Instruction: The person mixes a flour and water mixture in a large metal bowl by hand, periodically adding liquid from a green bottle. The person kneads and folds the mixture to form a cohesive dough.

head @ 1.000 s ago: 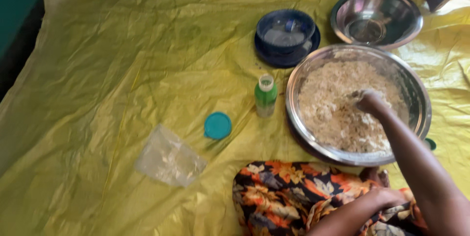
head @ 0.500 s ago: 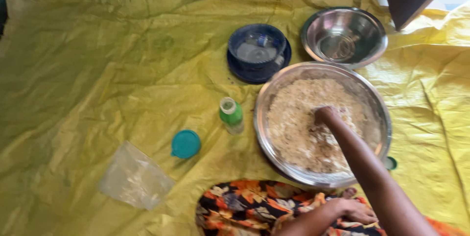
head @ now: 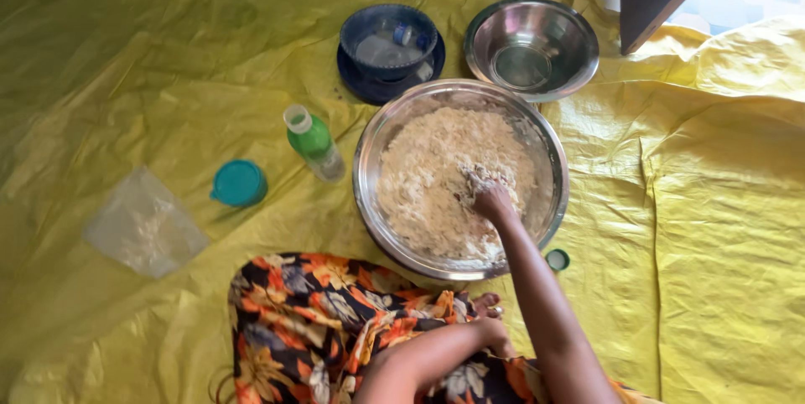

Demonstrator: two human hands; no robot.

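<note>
Crumbly pale mixture [head: 436,182] fills the large steel bowl [head: 369,161] at centre frame, on the yellow plastic sheet [head: 126,60]. Right hand [head: 493,201] is sunk in the mix right of the bowl's middle, fingers curled closed around a clump of it. Left hand [head: 495,335] sits lower centre on the floral cloth [head: 310,320] over the lap, fingers bent down; cannot tell if they grip anything. Green bottle [head: 312,141], uncapped, stands just left of the bowl. Teal lid [head: 239,183] further left, clear plastic bag [head: 142,224] at far left. Dark blue bowl [head: 388,39] on a blue plate at upper centre, empty small steel bowl [head: 532,48] to its right. Small green cap [head: 557,260] just beside the big bowl's lower right rim.
</note>
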